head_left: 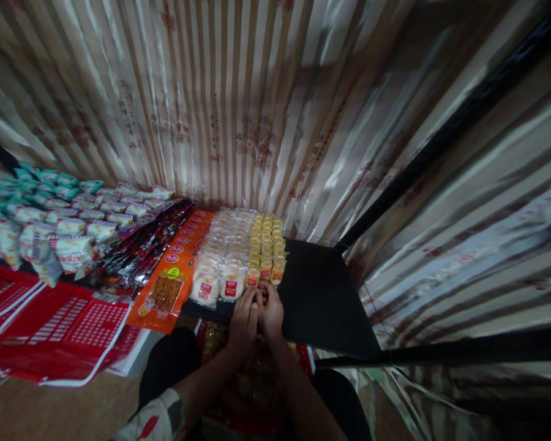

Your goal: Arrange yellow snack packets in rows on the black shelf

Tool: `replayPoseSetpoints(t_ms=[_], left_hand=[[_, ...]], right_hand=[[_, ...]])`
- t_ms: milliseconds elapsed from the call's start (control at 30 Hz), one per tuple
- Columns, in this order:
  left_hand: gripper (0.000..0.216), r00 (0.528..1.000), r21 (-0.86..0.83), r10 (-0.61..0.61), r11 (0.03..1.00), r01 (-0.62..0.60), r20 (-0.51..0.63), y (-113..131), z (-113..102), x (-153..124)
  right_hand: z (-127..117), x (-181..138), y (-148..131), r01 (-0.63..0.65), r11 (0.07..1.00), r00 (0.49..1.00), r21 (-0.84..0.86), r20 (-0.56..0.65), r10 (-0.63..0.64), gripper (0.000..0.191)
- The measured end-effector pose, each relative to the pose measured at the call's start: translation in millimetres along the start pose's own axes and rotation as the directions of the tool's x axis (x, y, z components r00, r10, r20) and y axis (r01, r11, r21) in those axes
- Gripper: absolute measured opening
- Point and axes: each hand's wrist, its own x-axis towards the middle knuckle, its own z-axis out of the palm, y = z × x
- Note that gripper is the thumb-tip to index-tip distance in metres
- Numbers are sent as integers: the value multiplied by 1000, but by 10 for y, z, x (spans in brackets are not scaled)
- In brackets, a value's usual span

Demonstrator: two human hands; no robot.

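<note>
My left hand [243, 321] and my right hand [270, 311] are pressed together at the front edge of a black shelf [321, 300]. Both have fingers curled inward, right in front of rows of small yellow snack packets [267, 248]. What the fingers hold is hidden. Beside the yellow rows lie rows of white round snack packs [224, 257] with red labels. Left of those sit orange flat snack bags [174, 275].
Dark red-black packets [142, 248] and heaps of white and teal bags [50, 220] fill the shelf's left. Red printed bags [64, 327] hang below. A striped shiny curtain [257, 98] backs everything. A black pole [450, 122] rises at right. The shelf's right part is bare.
</note>
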Motion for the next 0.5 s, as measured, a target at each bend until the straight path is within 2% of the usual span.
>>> replayPoseSetpoints(t_ms=[67,267,500], left_hand=[[47,1000,14,16,1000,-16,13,0,-10,-6],[47,998,68,60,996,-62,19,40,-12,-17],[45,992,185,114,975,-121,50,40,16,-16]], right_hand=[[1,-16,-5,10,1000,1000,0,-12,-10,31],[11,-23,25,159,987,986,-1,-47,-158,29],[35,-21,101,192,981,979,9,-75,-190,28]])
